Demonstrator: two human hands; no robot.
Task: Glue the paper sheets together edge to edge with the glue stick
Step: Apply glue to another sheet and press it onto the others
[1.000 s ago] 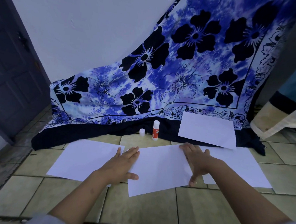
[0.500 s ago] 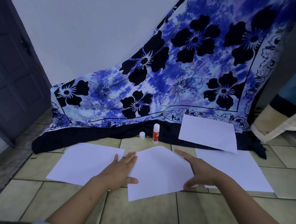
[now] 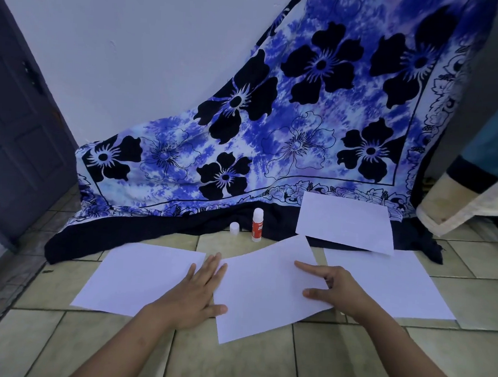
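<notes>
Several white paper sheets lie on the tiled floor. My left hand [image 3: 197, 296] rests flat on the right edge of the left sheet [image 3: 140, 278], with its thumb on the middle sheet [image 3: 265, 291]. My right hand [image 3: 337, 290] holds the middle sheet's right edge: forefinger and thumb on top, the other fingers curled at the edge. This sheet lies skewed, overlapping the left sheet. A right sheet [image 3: 405, 285] lies flat beside it. Another sheet [image 3: 345, 220] lies further back on the cloth. The red and white glue stick [image 3: 257, 225] stands uncapped, its cap [image 3: 234, 227] beside it.
A blue flowered cloth [image 3: 274, 131] hangs down the wall and spreads onto the floor behind the sheets. A dark door [image 3: 18, 121] stands at the left. Pale fabric-covered furniture [image 3: 468, 207] sits at the right.
My right hand slid from the middle sheet's far edge down to its right edge. The sheet bulged, then settled, turned a little. My left hand stayed in place.
</notes>
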